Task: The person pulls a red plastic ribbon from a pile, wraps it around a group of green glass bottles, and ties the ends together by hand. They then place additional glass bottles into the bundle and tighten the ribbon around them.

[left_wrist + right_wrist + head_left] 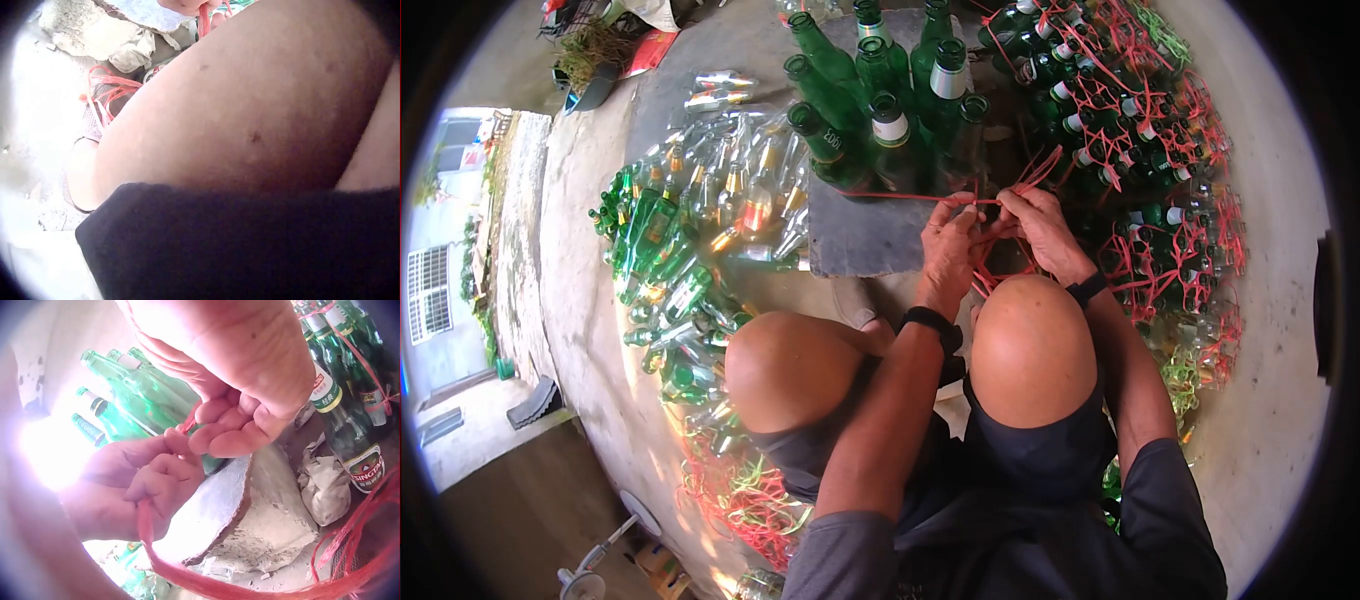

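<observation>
Several green glass bottles [887,130] stand upright in a tight group on a dark stone slab [855,240]. Red plastic twine [890,196] runs along their near side, low down, to both hands. The left hand [948,255] pinches the twine at the slab's right side. In the right wrist view its curled fingers also hold a strand [145,525] that hangs down in a loop. The right hand [1045,232] meets it fingertip to fingertip and pinches the same twine. In the left wrist view a bare leg [237,106] hides most of the hands' work.
Bottles bundled with red twine [1145,130] fill the floor at the right. Loose clear and green bottles [740,170] lie heaped at the left, with tangled red and green twine [745,500] below. A Tsingtao bottle [362,465] stands beside the slab. Loose twine crosses a shoe [103,103].
</observation>
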Demonstrator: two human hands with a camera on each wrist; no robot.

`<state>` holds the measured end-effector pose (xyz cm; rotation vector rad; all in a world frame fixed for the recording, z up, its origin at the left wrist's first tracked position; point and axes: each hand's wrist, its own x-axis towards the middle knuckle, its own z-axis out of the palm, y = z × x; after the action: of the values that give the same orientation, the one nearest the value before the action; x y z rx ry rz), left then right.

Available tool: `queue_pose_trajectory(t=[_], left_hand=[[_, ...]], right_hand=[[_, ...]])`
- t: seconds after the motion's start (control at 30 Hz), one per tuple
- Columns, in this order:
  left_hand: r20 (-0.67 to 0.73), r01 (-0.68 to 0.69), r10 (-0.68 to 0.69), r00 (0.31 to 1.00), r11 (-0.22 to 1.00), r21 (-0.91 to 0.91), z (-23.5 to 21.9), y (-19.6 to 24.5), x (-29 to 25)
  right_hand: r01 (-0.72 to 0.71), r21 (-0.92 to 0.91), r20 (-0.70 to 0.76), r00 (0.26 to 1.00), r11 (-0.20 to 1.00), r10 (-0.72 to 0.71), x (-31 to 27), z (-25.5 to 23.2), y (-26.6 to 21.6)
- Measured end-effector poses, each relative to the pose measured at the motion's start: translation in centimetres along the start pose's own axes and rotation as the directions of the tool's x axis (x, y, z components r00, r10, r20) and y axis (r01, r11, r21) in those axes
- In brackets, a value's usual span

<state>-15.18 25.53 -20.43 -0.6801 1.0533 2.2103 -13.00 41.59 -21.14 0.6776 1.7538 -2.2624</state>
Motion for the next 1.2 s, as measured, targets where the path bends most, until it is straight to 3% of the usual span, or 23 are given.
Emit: queue_pose_trajectory(t=[0.23,0.43,0.53,0.67,0.9,0.97,1.03,1.1,1.2], left_hand=[[0.023,-0.027,0.028,0.999,0.999,-0.045,-0.5,-0.7,0.2],[0.100,-0.117,0.107,0.989,0.989,0.093,-1.3,-0.4,0.5],[0.037,-0.241,0.239,0.970,0.946,0.215,-0.5,-0.6,0.6],[0.029,-0.267,0.274,0.961,0.900,0.344,-0.3,-0.1,0.7],[0.074,-0.365,0.366,0.928,0.847,0.387,-0.5,-0.4,1.2],[0.046,-0.314,0.323,0.945,0.860,0.401,-0.7,-0.2,1.3],[0.071,-0.291,0.294,0.953,0.826,0.484,-1.8,0.0,2.0],[0.084,-0.254,0.254,0.964,0.766,0.591,-2.5,0.3,2.6],[0.189,-0.321,0.283,0.940,0.552,0.770,-3.4,0.0,3.7]], right_hand=[[0.004,-0.231,0.011,1.000,0.973,-0.001,-0.1,-0.5,-0.5],[0.048,-0.219,-0.004,0.999,0.974,-0.050,-0.8,-0.1,-0.6],[0.092,-0.220,0.028,0.996,0.971,-0.088,-0.3,-0.1,-0.7],[0.096,-0.183,0.030,0.995,0.978,-0.092,0.0,1.0,-2.1],[0.072,-0.088,0.055,0.996,0.994,-0.067,1.9,1.9,-1.8],[0.111,-0.046,0.043,0.993,0.993,-0.109,2.0,2.6,-1.7],[0.035,-0.083,-0.012,0.999,0.996,-0.036,3.0,2.6,-0.7],[0.081,-0.038,-0.059,0.995,0.996,-0.083,2.1,3.2,-1.9],[0.036,-0.002,-0.080,0.996,0.999,-0.036,2.5,3.5,-1.6]])
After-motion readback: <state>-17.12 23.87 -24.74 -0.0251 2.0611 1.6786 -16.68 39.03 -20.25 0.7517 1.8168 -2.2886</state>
